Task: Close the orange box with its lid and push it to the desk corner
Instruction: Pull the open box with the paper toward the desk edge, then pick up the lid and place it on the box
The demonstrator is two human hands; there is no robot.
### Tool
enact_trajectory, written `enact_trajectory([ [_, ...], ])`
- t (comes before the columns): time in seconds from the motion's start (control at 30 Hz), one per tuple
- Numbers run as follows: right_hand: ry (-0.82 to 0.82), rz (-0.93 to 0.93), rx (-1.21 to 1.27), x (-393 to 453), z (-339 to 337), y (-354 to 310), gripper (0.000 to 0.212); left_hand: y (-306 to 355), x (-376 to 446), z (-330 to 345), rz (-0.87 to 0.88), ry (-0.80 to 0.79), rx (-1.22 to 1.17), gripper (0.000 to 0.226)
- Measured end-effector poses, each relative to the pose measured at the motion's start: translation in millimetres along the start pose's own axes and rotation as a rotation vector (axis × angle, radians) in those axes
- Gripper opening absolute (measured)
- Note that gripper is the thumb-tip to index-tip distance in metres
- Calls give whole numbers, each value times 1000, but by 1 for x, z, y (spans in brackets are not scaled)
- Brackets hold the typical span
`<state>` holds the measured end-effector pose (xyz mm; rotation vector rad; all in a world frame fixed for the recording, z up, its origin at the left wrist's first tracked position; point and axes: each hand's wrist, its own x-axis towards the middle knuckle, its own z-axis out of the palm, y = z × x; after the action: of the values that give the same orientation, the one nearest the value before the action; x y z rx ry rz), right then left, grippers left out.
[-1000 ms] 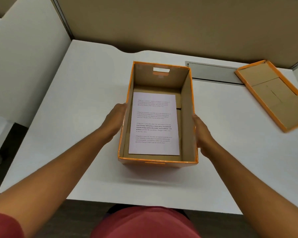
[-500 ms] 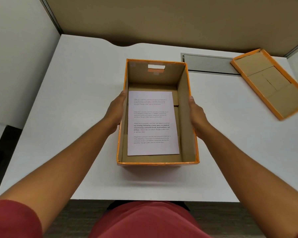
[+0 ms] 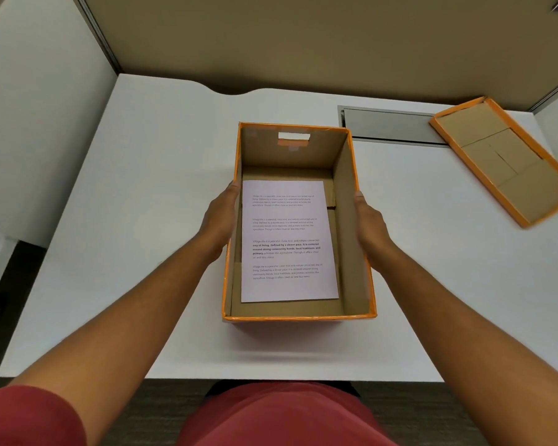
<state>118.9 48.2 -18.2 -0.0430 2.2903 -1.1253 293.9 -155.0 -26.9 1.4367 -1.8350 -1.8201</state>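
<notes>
An open orange box (image 3: 351,220) with brown cardboard inside stands in the middle of the white desk (image 3: 142,220). A printed sheet of paper (image 3: 287,239) lies flat on its floor. My left hand (image 3: 221,217) presses flat against the box's left outer wall, and my right hand (image 3: 369,220) presses against its right outer wall, so both hold the box between them. The orange lid (image 3: 503,159) lies upside down at the far right of the desk, apart from the box.
A grey cable flap (image 3: 390,125) is set into the desk behind the box. Beige partition walls (image 3: 303,43) close the desk at the back and left (image 3: 29,123). The desk's near edge runs just below the box.
Both hands slid forward along the box's sides, from near the front end to about the middle. The box sits slightly farther from the near edge.
</notes>
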Motion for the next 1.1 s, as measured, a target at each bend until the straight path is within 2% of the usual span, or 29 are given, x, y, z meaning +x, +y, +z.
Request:
enact_trajectory([
  [0.13,-122,34,112,0,-1,0,70,-1,3,-12,18,5,105,62],
  [0.23,-196,47,207,-2,-10,1,71,8,-1,-14,67,133,237,62],
  [0.3,-215,64,241,0,-17,3,70,22,-10,-6,177,262,370,64],
  [0.37,-189,48,227,10,-29,10,68,40,-23,15,367,323,431,62],
  [0.47,-98,-40,124,37,-58,26,59,69,-47,66,593,285,441,53],
  [0.57,-44,-126,29,67,-106,49,39,90,-67,132,657,154,438,48],
  [0.63,-22,-142,-17,88,-143,66,33,99,-76,179,646,74,400,46],
  [0.8,81,-236,-240,147,-235,104,32,103,-81,292,555,-147,346,45],
  [0.93,166,-275,-504,192,-288,126,45,94,-71,359,341,-230,326,46],
  [1.03,144,-259,-760,219,-317,142,60,83,-65,394,167,-299,360,49],
  [1.1,112,-200,-842,232,-328,150,64,76,-63,410,83,-339,382,51],
])
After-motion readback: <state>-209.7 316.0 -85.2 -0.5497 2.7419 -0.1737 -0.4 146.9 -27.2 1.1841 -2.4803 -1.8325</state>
